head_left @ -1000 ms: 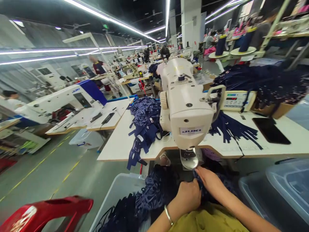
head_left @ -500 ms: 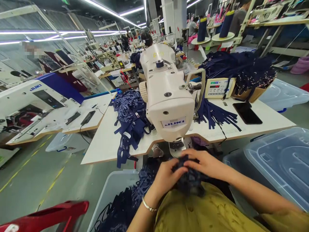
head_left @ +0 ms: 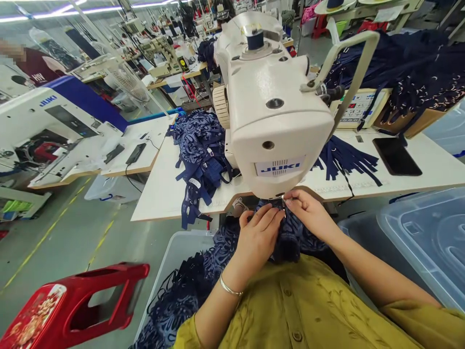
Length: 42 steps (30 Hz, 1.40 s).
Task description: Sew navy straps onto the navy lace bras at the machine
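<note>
My left hand (head_left: pixel 258 235) lies over a navy lace-patterned bra (head_left: pixel 288 247) at the front of the white JUKI sewing machine (head_left: pixel 279 131). Its fingers are stretched out, pressing on the fabric, with the thumb apart. Close under the machine head, my right hand (head_left: pixel 308 213) has thumb and forefinger pinched together beside the needle area. What sits between those fingertips is too small to make out. The bra hangs down against my olive shirt. Part of the needle area is hidden by my hands and the machine head.
Navy bras (head_left: pixel 199 150) are heaped left of the machine. Navy straps (head_left: pixel 348 157), a phone (head_left: pixel 397 156) and a control box (head_left: pixel 370 107) are on the right. A plastic bin (head_left: pixel 174 245) holds more pieces below. A red stool (head_left: pixel 76 305) stands lower left, a clear lid (head_left: pixel 425 242) right.
The view has moved closer to the machine and tilted down. Both hands have brought the bra up to the needle area. My left hand has flattened; my right has risen into a pinch.
</note>
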{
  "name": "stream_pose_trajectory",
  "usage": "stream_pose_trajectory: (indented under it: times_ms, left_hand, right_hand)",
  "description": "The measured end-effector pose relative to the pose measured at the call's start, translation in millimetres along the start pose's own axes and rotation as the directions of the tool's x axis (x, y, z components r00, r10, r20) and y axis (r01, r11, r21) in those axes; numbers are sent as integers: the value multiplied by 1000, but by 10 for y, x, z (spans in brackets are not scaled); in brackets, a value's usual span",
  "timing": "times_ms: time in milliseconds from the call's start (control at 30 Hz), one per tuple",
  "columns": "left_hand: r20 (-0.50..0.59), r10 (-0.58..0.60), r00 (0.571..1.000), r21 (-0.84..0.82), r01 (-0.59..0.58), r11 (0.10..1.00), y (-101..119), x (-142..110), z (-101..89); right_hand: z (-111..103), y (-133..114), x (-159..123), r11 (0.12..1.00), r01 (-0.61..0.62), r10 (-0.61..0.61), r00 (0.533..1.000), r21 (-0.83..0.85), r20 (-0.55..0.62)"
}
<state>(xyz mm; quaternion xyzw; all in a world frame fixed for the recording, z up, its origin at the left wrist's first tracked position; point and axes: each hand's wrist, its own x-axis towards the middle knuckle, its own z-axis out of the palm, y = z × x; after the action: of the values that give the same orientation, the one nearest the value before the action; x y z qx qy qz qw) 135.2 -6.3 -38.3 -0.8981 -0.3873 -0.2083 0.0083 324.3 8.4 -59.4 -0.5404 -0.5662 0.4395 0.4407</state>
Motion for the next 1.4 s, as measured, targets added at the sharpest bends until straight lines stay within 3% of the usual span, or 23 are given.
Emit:
stream_pose_trajectory:
  times_ms: [100, 233, 433, 1100, 1400]
  left_hand:
    - [-14, -67, 998, 75, 68, 995, 44, 34, 2]
    - [-32, -138, 990, 130, 141, 981, 81, 86, 0]
    - [-24, -141, 990, 163, 143, 976, 77, 122, -5]
    - [7, -157, 988, 254, 150, 956, 125, 142, 0]
    - [-15, -173, 985, 285, 170, 943, 144, 132, 2]
  right_hand:
    - [-11, -3, 111, 999, -18, 18, 1000, 49, 9]
    - [-32, -30, 255, 987, 41, -38, 999, -154, 20]
    - [-61, -129, 325, 933, 1, 2, 1000, -359, 7]
    - [-42, -144, 349, 908, 46, -42, 999, -415, 17]
    - [-23, -85, 340, 895, 18, -4, 999, -446, 33]
